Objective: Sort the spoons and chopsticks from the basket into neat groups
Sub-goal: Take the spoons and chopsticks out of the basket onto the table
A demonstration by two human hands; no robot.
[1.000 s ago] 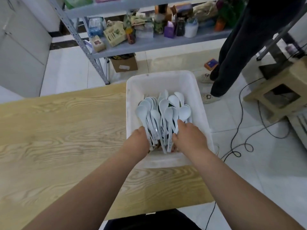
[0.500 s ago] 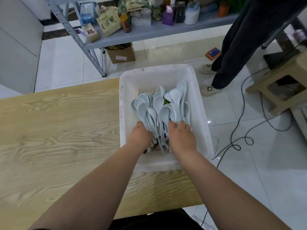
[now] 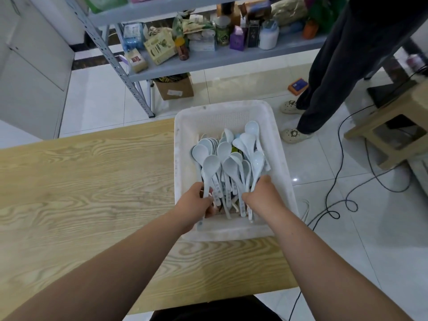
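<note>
Since the pale blue-white, glossy soup spoons (image 3: 228, 163) look hard and stiff, light singly but weighty as a bundle, I judge the narrow handles the best hold. Their slick surface may let them slide and chip. They lie heaped inside the white perforated plastic basket (image 3: 177, 158) at the right end of the light wood-grain table (image 3: 92, 186), bowls pointing away, handles toward the person. The 2 hands reach in: the left hand (image 3: 196, 203) curls its fingers round handles at the heap's left, the right hand (image 3: 262, 195) round those at its right. Any chopsticks cannot be made out clearly.
</note>
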